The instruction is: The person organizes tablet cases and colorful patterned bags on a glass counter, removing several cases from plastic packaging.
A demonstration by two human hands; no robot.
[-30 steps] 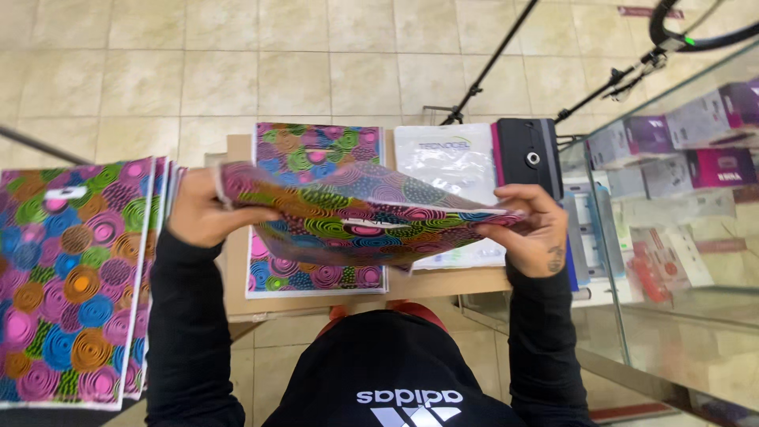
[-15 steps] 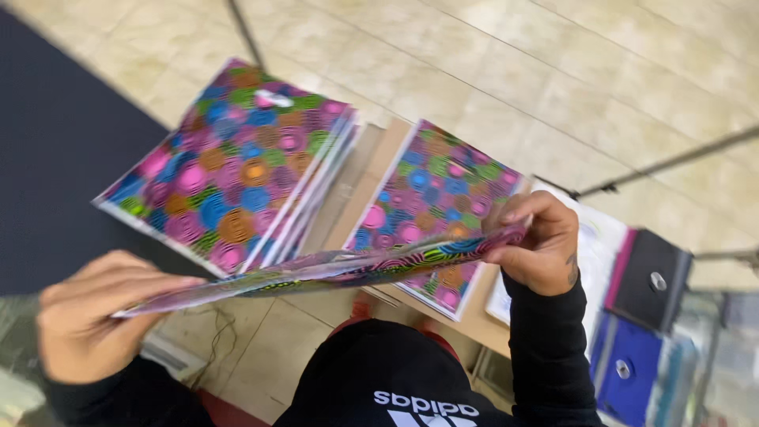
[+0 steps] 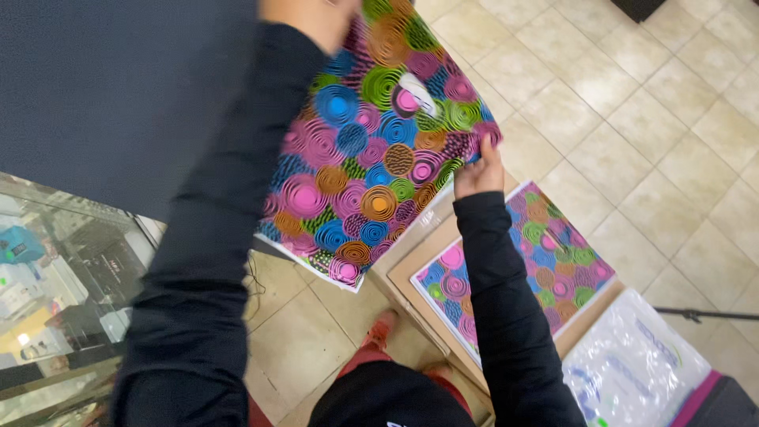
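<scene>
- Hands hold one colourful bag (image 3: 379, 150) up in the air, left of the small table (image 3: 411, 273).
- Right hand (image 3: 477, 172) pinches its right edge.
- Left hand (image 3: 312, 17) grips the top corner, blurred.
- Bag's long side runs from left hand down to the near corner.

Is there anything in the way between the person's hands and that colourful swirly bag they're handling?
Nothing visible. The right hand already grips the edge of the colourful bag, and the left hand, blurred at the top, touches its upper edge.

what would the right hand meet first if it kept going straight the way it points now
The right hand points up-frame and already grips the edge of the colourful swirl-patterned plastic bag, so that bag is first; depth beyond is unclear.
</scene>
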